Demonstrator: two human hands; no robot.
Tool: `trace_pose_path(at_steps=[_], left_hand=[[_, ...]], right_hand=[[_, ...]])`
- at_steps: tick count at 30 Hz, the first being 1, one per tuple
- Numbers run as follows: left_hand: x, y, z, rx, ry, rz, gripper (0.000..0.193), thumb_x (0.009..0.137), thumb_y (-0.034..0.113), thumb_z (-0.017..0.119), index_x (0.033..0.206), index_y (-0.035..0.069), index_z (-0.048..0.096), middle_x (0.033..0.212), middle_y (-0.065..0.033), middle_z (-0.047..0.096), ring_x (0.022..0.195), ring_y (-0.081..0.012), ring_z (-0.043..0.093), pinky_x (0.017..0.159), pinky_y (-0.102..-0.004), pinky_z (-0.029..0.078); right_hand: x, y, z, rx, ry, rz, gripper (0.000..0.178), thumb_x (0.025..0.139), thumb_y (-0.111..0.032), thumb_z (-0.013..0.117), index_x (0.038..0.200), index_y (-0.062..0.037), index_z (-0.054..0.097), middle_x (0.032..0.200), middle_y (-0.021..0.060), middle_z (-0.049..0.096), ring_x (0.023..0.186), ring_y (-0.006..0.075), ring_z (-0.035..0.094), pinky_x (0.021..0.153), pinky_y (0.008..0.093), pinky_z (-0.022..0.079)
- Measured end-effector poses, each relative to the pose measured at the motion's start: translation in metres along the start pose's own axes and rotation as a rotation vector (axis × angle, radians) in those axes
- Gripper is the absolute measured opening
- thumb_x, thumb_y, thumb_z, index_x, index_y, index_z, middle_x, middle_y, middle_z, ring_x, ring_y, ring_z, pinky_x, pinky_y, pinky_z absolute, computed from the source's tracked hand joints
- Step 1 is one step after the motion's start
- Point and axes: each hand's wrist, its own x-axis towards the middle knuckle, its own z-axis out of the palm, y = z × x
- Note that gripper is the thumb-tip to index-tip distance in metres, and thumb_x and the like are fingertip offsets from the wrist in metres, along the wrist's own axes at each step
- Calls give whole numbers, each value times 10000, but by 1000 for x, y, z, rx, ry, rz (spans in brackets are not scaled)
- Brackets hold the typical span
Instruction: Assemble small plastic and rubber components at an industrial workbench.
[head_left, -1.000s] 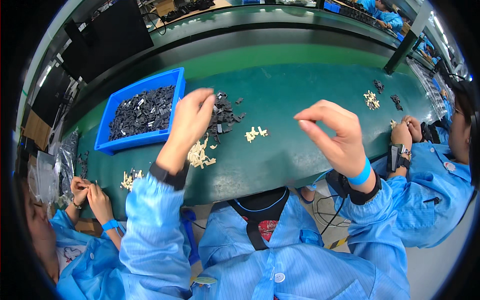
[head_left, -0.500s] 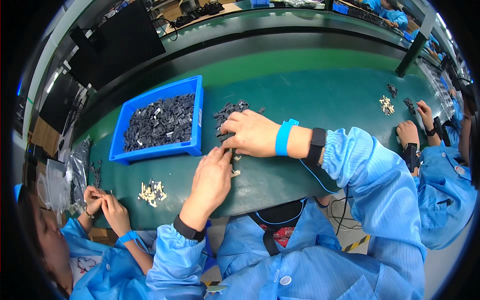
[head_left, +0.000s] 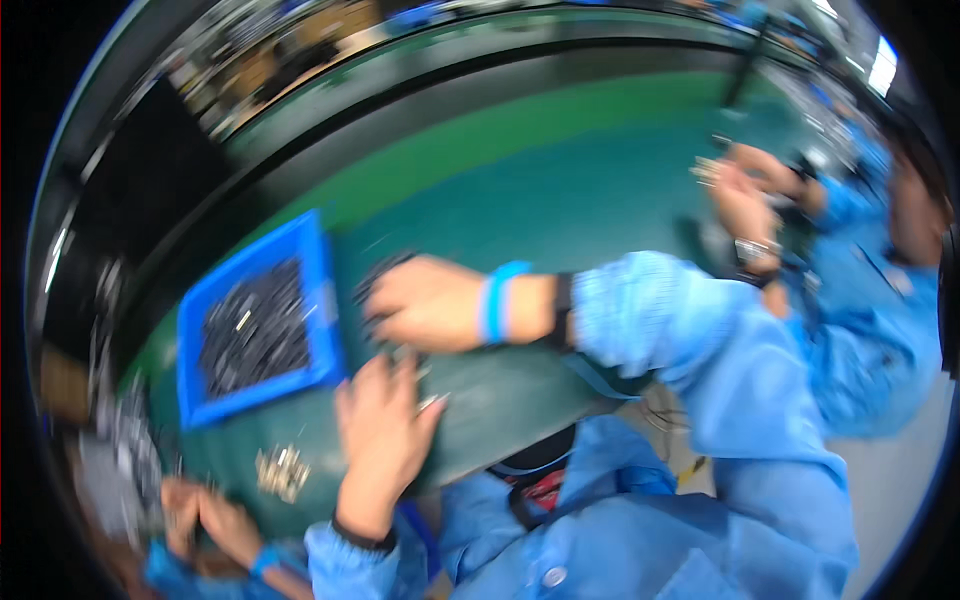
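My left hand (head_left: 385, 430) lies low over the green table, its fingers stretched forward and the thumb spread away. Beside that thumb are a few small cream pieces (head_left: 432, 403). Just beyond it, my right hand (head_left: 430, 303), with a blue wrist strap, bends over a small heap of black plastic parts (head_left: 385, 268). Its fingertips reach among those parts, but blur hides whether they pinch one. To the left stands a blue bin (head_left: 325, 300) filled with similar black parts (head_left: 255, 330).
A pile of cream pieces (head_left: 283, 472) lies in front of the bin. At lower left are a co-worker's hands (head_left: 215, 520); at right, another co-worker's hands (head_left: 745, 190) are near more cream pieces (head_left: 706, 170). Clear plastic bags (head_left: 125, 450) sit at the left edge.
The whole view has swung and blurred, so the bin and my hands appear farther left. My left thumb is now spread from the fingers. The right-hand co-worker's hands have come together.
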Motion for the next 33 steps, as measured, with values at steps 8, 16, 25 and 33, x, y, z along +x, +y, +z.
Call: trace_pose_path(at_steps=[8,16,25,33], left_hand=[[-6,10,-16,159,-44,143,380,868,242,484,1162,1,481,1221,-187,448,1107,-355,438,907,-450,341],[-6,2,-9,19,-8,89,281,874,158,467,1041,-46,567,1092,-204,556,1037,-343,503,903,-431,349],[4,2,-9,-206,195,-22,168,847,39,508,973,-49,575,906,-182,607,821,-314,577,754,-352,451],[15,21,-16,-126,341,20,155,815,-19,529,954,-50,588,918,-189,607,837,-317,576,781,-355,443]], right_hand=[[-19,-82,-50,-161,93,197,99,603,-214,575,598,-119,605,716,6,524,767,178,484,679,330,351],[-136,-115,-79,-11,349,540,109,671,-151,575,647,-65,512,654,43,465,686,192,493,619,305,369],[-212,-108,-140,-643,316,1248,240,691,-113,618,905,-50,529,1130,219,482,615,243,588,518,319,465],[-226,-85,-153,-675,143,1551,392,680,-100,612,1043,-33,479,1267,414,202,535,335,599,477,375,497]])
